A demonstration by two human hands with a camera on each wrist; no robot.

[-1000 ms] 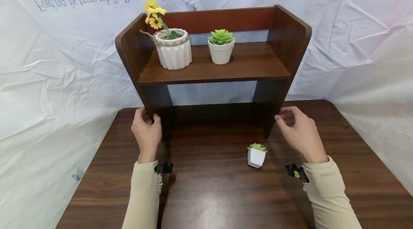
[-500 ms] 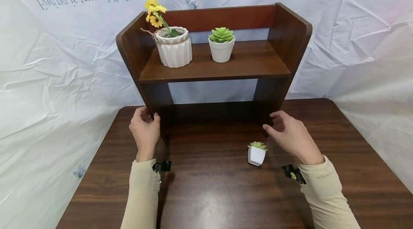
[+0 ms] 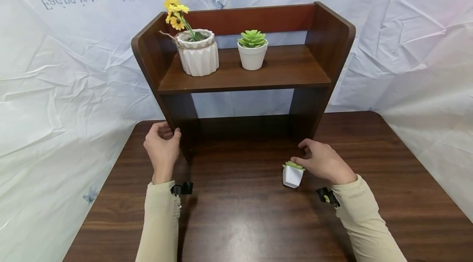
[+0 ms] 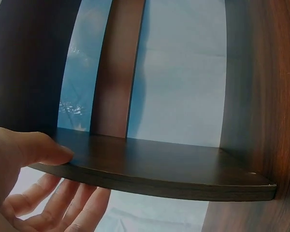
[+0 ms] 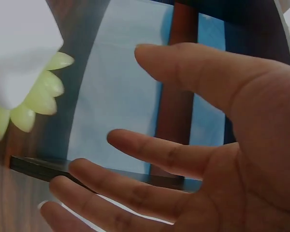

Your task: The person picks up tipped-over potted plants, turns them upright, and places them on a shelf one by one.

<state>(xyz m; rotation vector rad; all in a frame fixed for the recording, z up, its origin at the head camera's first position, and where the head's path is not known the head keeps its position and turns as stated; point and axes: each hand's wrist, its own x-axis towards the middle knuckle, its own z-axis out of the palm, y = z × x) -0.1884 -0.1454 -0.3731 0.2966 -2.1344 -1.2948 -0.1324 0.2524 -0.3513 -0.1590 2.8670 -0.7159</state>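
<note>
A dark brown desktop shelf [image 3: 244, 85] stands on the table. My left hand [image 3: 162, 147] holds the lower front edge of its left side panel. In the left wrist view the thumb lies on the panel's inner face, with the other fingers on the outer side. My right hand [image 3: 325, 161] is beside a small potted succulent [image 3: 293, 175] in a white angular pot, which sits tilted on the table. Its thumb overlaps the leaves in the head view. The right wrist view shows the fingers spread with nothing between them, apart from the white pot [image 5: 24, 48].
On the shelf's upper board stand a ribbed white pot with yellow flowers [image 3: 198, 54] and a round white pot with a green succulent [image 3: 252, 54]. The brown wooden table [image 3: 236, 217] reaches toward me. A pale printed cloth [image 3: 74, 60] hangs behind and at the sides.
My right hand has left the shelf's right panel and moved left and toward me, to the small succulent. My left hand has shifted slightly left but stays at the left panel.
</note>
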